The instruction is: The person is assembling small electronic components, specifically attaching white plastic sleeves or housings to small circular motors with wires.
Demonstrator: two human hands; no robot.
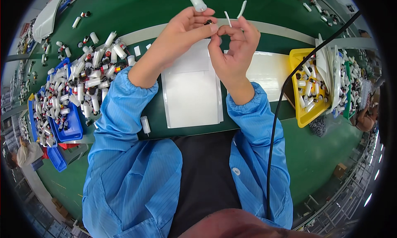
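Both hands are raised above the far part of the work surface, their fingertips close together. My left hand [188,29] is closed, with a white plastic cylinder [197,1] sticking up from its fingers. A small dark piece [208,22] shows between thumb and fingers; whether it joins the cylinder is hidden. My right hand [235,45] has thumb and index finger pinched near the left fingertips. One thin white strip [228,19] rises by its index finger, and a second white strip [242,9] stands up from its other fingers. Below the hands lie white sheets [192,101] in a clear sleeve.
Left, a large heap of white cylinders with dark and red ends [93,68] spills around blue bins [72,124]. One loose cylinder [145,125] lies by my left forearm. At right stands a yellow bin [304,118] of similar parts. A black cable [276,114] crosses near my right arm.
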